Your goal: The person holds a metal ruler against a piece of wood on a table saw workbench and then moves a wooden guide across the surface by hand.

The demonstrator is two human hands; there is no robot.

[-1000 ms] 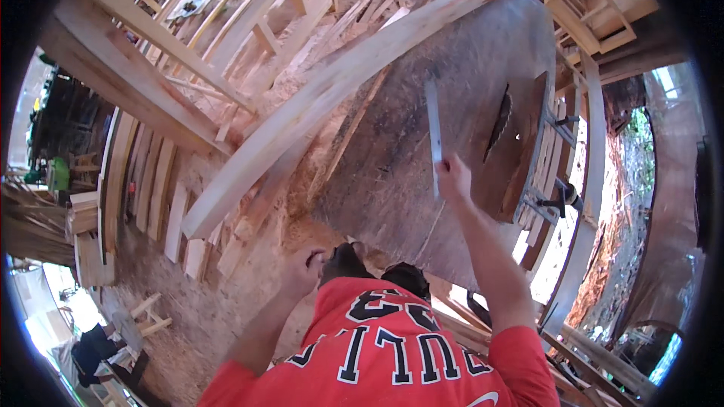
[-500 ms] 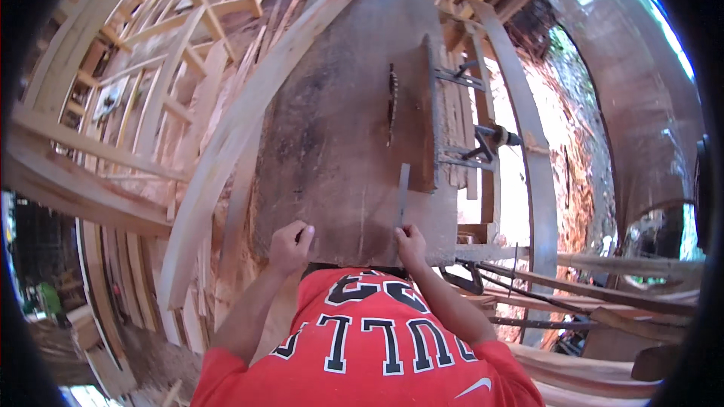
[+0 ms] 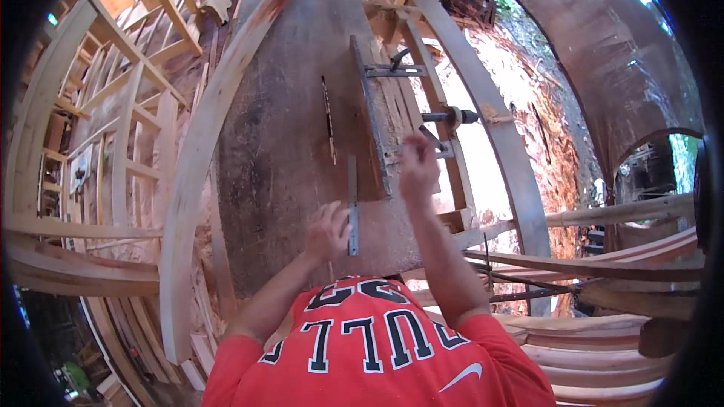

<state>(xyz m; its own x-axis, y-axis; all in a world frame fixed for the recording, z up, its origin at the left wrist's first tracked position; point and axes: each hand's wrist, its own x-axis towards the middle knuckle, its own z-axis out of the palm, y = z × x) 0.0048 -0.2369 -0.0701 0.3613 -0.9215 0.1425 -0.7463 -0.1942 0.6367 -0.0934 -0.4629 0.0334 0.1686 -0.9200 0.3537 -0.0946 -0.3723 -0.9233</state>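
Observation:
A thin metal ruler (image 3: 353,181) lies on the brown saw table (image 3: 279,90), its far end between the toothed saw blade (image 3: 328,120) and the long upright fence (image 3: 366,105). My left hand (image 3: 329,232) is over the table with its fingers apart, the tips at the ruler's left edge. Reaching past the fence's near end, my right hand (image 3: 419,169) is closed at a dark lever (image 3: 431,136) on the near fence bracket. Motion blur softens its fingers, and part of the lever is hidden. A second bracket (image 3: 396,70) stands farther along the fence.
A long curved plank (image 3: 200,136) runs along the table's left side. Wooden frames (image 3: 128,128) stand beyond it. Right of the fence are a dark spindle (image 3: 452,117) and another long board (image 3: 490,113). Stacked planks (image 3: 588,347) lie at the lower right.
My right hand has left the ruler's near end and moved forward to the fence lever. My left hand has opened and come rightward to the ruler. The view has shifted right.

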